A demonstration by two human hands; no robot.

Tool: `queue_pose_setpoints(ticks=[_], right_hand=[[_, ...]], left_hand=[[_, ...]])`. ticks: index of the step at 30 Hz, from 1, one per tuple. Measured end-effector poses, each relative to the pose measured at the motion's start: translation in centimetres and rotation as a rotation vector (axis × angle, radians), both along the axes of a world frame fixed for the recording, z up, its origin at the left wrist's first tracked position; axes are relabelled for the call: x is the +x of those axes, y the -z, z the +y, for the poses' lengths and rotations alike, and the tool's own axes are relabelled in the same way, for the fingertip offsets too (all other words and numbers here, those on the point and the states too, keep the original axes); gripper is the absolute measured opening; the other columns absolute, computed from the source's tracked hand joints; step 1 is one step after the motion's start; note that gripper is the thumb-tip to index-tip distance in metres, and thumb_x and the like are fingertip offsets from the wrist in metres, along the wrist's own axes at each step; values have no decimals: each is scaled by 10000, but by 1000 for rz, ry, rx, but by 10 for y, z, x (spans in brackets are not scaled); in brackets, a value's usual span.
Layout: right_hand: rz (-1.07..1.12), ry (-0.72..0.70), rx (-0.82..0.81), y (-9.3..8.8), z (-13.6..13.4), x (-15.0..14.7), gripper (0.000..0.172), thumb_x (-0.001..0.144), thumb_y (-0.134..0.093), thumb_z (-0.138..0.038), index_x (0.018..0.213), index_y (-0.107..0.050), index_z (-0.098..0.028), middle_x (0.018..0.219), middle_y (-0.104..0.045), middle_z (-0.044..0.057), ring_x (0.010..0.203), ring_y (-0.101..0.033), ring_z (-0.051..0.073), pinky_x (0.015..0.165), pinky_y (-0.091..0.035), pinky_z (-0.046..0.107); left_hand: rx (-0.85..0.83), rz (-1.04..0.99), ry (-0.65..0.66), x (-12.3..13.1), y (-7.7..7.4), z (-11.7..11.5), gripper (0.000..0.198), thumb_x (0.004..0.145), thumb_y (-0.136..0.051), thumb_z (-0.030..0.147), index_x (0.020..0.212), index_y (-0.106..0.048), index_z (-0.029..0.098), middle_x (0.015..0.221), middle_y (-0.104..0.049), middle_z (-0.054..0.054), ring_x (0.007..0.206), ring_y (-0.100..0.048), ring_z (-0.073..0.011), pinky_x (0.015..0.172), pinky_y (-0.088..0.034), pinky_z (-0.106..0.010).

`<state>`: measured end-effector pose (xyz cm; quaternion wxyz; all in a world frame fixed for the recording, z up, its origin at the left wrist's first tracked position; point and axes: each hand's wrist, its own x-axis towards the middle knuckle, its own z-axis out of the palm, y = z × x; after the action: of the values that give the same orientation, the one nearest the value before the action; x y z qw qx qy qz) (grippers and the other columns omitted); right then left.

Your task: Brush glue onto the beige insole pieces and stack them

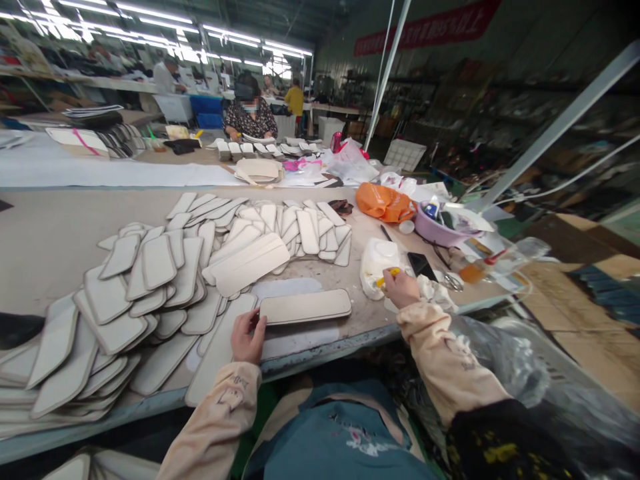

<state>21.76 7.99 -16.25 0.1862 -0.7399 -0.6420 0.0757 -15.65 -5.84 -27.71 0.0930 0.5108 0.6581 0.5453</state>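
Observation:
My left hand [247, 337] rests at the left end of a long beige flat piece [306, 306] lying near the front edge of the workbench [45, 233], fingers bent onto its end. My right hand [399, 287] is closed on a small yellow-handled tool [387, 275] whose tip sits over a white plastic container [380, 261]. Many similar beige pieces [155, 280] lie fanned out in overlapping rows to the left and behind.
An orange bag [383, 201], a purple bowl [437, 230], a black phone [421, 265] and scissors [453, 281] lie at the right. Another person [249, 112] sits at the far end of the bench. White metal poles [385, 67] rise on the right.

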Motion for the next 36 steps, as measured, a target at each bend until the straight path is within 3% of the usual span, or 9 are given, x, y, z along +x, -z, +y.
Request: queue_pose_setpoints(ticks=[3,5,9,11,14,16,19,28,36], right_hand=[[35,-82,-36,3,-6,0,383,924,-417,-459,1109,-641,-210,663,-673,7,741,-653,184,702,-428,270],[38,-123,-32,7,-13,9,452,880,-497,-486,1232,-575,-214,745,-686,3,737,-652,178,702,-449,274],[-64,-329,115,27,-24,39,703,721,-683,-434,1346,-486,-178,1187,-619,113,1015,-623,262,841,-499,377],[-84,-428,168,41,-25,53,616,725,-679,-367,1296,-543,-180,1268,-577,129,1137,-572,289,930,-484,412],[-62,-491,157,58,-20,62,356,842,-567,-316,1176,-636,-211,1182,-646,85,1079,-618,230,932,-502,353],[-57,-518,148,61,-16,62,288,895,-508,-310,1123,-663,-226,1166,-664,58,1054,-633,197,924,-506,309],[-66,-528,152,54,-12,61,280,926,-471,-294,1118,-661,-217,1153,-671,60,1063,-627,192,930,-499,300],[-181,-401,160,12,-5,69,298,931,-405,-168,1130,-624,-202,1104,-645,97,972,-620,186,850,-464,267],[-260,-309,89,8,16,74,271,930,-411,-172,1071,-641,-186,1037,-658,87,975,-607,183,833,-440,250]], left_hand=[[-7,-1,3,0,1,0,352,833,-566,451,1038,-653,179,914,-617,-59,820,-608,-181,744,-539,-314],[-11,7,0,-1,3,0,351,833,-565,453,1041,-653,184,917,-619,-59,826,-610,-182,754,-537,-314],[-27,34,-8,-2,5,2,349,834,-566,455,1043,-653,188,912,-623,-56,826,-611,-181,753,-535,-308],[-34,39,-8,-2,5,2,357,832,-569,458,1040,-653,181,906,-625,-54,814,-613,-178,746,-535,-305],[-48,51,-3,-1,3,3,369,830,-572,459,1043,-655,170,908,-631,-53,791,-615,-171,746,-535,-303],[-54,62,-5,-1,2,2,375,830,-571,461,1044,-658,166,900,-633,-52,785,-615,-170,753,-534,-305],[-56,69,-9,-1,1,2,382,829,-568,468,1040,-663,164,892,-634,-53,794,-618,-175,755,-536,-307],[-53,38,-32,1,2,3,401,817,-573,482,1024,-671,153,911,-645,-64,822,-626,-185,752,-540,-308],[-74,44,-38,0,3,3,400,816,-564,496,1020,-670,168,913,-655,-64,836,-630,-199,769,-537,-329]])
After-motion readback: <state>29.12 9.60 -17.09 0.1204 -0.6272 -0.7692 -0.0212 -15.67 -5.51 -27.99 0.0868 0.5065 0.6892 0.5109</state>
